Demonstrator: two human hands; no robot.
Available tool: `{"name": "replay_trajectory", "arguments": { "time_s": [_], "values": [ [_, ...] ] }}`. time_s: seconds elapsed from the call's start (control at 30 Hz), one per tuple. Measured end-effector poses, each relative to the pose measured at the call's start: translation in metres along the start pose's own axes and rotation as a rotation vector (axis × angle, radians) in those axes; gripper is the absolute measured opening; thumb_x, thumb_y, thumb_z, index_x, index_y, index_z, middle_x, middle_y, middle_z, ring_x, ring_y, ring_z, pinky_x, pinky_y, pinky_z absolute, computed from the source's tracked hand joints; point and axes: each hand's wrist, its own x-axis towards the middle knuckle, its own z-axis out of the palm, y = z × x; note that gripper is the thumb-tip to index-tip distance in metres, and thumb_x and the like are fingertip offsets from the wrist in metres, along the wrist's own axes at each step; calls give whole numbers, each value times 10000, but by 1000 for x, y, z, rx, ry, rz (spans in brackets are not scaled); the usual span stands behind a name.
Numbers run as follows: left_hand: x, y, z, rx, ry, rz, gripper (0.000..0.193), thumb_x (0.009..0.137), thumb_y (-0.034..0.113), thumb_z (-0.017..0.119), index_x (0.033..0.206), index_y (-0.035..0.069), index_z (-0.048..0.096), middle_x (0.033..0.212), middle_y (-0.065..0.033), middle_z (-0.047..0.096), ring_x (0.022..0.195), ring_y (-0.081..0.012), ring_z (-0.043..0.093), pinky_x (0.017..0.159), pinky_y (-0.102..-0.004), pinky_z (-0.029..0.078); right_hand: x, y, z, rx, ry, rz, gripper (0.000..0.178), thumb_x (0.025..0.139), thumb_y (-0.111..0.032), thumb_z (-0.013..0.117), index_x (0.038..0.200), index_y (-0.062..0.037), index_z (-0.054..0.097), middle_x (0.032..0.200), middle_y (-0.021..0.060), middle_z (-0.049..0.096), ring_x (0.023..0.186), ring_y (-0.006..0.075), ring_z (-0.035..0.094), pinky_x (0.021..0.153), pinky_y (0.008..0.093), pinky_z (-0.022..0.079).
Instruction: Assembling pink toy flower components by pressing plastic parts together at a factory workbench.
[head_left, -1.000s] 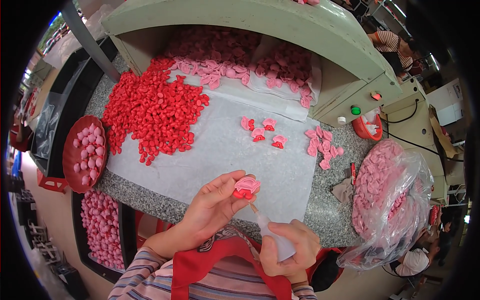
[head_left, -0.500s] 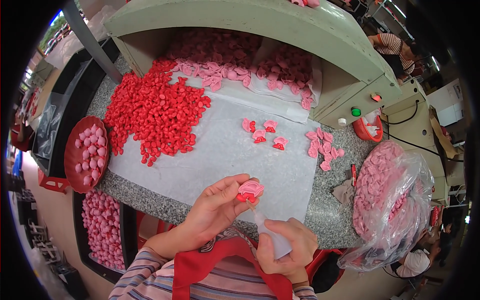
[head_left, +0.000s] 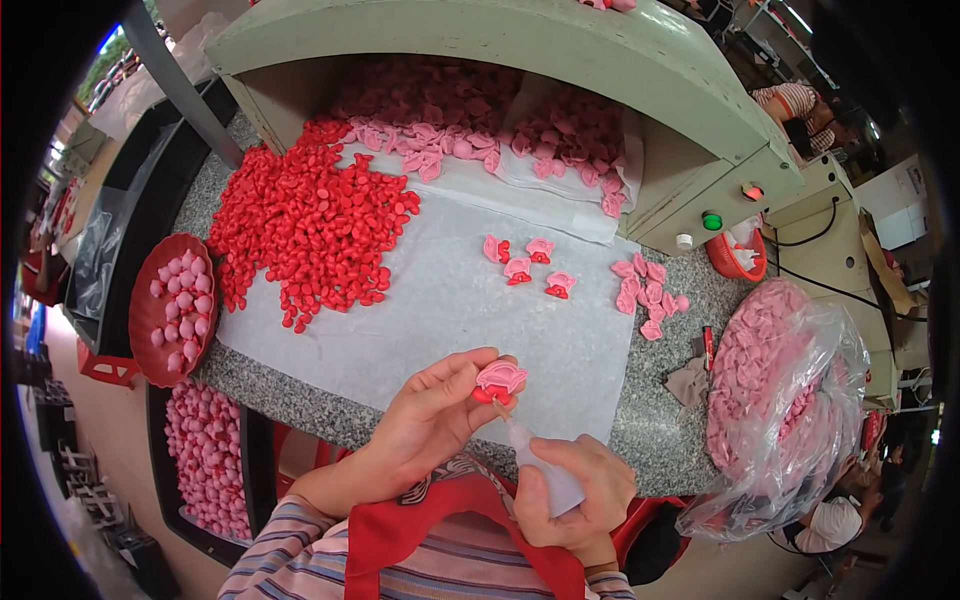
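Green machine [head_left: 480,30] spans the far side of the granite bench [head_left: 655,440]. White paper [head_left: 330,350] on bench, probably to keep the surface clean. Red pile [head_left: 310,215] on its left, apparently kept within left reach; clear bag [head_left: 765,380] of pink parts at the bench's right. Red dish [head_left: 147,335] at left edge, holding pink balls.

Left hand [head_left: 435,400]: thumb and fingers pinch the piece, pink above red, over the paper's near edge, likely to keep its red part exposed. Right hand [head_left: 585,490]: wrapped around the bottle [head_left: 553,478], nozzle tilted up toward the red part, presumably for aim; contact cannot be told. Piece [head_left: 500,380]: at left fingertips. Four similar pieces [head_left: 517,270] lie beyond, spaced apart, perhaps to avoid sticking.
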Motion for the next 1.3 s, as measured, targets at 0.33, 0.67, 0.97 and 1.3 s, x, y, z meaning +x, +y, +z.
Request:
{"name": "replay_trajectory", "arguments": {
  "time_s": [0.33,0.67,0.97,1.3],
  "values": [
    [3,-3,-7,-24,63,3,269,861,169,515,1095,37,501,1116,-130,523,1033,-240,517,902,-357,435,-4,4,-3,-54,-6,53,208,628,-56,612,817,18,569,669,114,608,435,170,519,413,253,407],
    [20,-12,-9,-92,54,-99,294,864,157,507,1123,25,457,1084,-127,529,1016,-259,531,896,-362,442,-46,177,-57,214,545,857,234,652,-2,666,846,6,535,854,100,565,769,150,555,626,267,463],
    [19,-17,-18,-152,36,-127,281,858,131,504,1123,45,470,1073,-131,531,1015,-270,519,872,-361,456,-27,199,-55,-762,331,555,151,662,-175,698,755,-96,610,781,107,590,691,317,580,605,378,467],
    [32,-16,-62,72,0,-187,347,871,109,463,1186,-25,406,1109,-102,486,1055,-221,430,960,-331,317,-41,128,-34,-95,-235,758,208,704,-305,632,754,-103,631,716,137,617,693,314,599,627,386,466]
  ]
}}
